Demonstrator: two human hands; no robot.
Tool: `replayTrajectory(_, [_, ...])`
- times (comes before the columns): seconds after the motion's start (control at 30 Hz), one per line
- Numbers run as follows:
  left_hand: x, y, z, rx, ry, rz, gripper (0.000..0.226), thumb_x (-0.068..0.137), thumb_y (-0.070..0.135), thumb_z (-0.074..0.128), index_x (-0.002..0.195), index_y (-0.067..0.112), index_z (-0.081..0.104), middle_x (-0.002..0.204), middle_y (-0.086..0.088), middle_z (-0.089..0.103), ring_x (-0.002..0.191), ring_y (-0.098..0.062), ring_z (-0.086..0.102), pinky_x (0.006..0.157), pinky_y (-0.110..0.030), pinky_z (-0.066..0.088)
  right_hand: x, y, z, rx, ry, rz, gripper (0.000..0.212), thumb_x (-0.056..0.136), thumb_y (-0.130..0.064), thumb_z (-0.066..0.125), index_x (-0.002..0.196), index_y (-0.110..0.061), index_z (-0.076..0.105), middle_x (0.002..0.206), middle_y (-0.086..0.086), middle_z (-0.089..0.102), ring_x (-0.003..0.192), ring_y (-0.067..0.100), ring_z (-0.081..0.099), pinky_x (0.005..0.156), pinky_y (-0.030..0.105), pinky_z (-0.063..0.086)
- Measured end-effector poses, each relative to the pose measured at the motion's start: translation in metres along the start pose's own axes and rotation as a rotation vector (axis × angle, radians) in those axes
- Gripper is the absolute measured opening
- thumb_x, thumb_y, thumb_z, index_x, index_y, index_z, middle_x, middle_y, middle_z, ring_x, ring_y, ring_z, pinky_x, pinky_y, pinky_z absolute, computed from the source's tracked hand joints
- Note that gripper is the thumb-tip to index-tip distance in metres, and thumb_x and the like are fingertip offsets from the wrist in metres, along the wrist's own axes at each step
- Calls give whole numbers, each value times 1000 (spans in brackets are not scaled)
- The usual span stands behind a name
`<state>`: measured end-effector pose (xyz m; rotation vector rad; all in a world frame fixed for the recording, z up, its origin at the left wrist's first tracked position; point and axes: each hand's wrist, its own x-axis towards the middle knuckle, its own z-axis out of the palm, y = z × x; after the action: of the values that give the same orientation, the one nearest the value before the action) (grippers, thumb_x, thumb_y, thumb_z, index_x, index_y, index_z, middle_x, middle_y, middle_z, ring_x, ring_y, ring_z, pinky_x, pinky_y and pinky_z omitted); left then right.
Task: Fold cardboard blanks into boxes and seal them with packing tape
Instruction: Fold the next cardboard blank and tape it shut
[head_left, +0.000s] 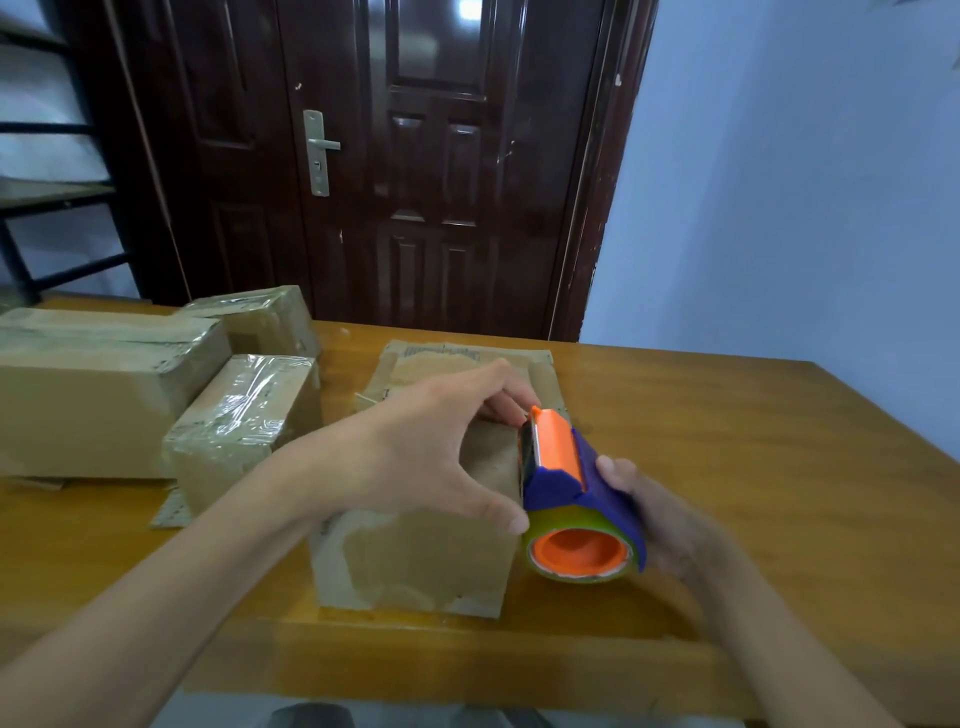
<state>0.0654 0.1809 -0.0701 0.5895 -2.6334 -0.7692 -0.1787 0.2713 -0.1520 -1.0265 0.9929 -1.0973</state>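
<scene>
A small cardboard box stands near the front edge of the wooden table. The left hand spans its top, fingers and thumb clamped over its right edge. The right hand grips a blue-and-orange tape dispenser pressed against the box's right side. A flat cardboard blank lies just behind; three taped boxes sit far left.

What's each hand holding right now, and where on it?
The right hand grips the tape dispenser by its blue back. The left hand spans the top of the cardboard box at its right edge, thumb and fingers beside the dispenser.
</scene>
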Motion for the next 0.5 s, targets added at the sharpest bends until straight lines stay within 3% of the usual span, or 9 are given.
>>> replayTrajectory(0.2, [-12,-3,-11,121,-60,-44,84,59,63,92,132,52,53,126,37,58,119,11,53,92,-16,47,-4,7,6,-65,-14,-20,66,64,-70,89,109,-23,81,108,12,77,90,20,75,82,31,62])
replayTrajectory(0.33, [-32,-8,-20,-2,-142,-15,83,77,52,87,147,55,40,146,45,41,138,17,37,110,-20,38,-1,14,9,-40,-26,-21,69,66,-69,88,115,-21,78,115,17,73,94,25,72,86,36,59])
replayTrajectory(0.5, [-34,-11,-23,-15,-145,69,75,82,48,83,147,57,46,148,37,48,138,10,44,107,-12,40,-1,21,8,-40,-47,-47,70,62,-71,88,112,-23,80,111,14,76,93,23,74,85,36,60])
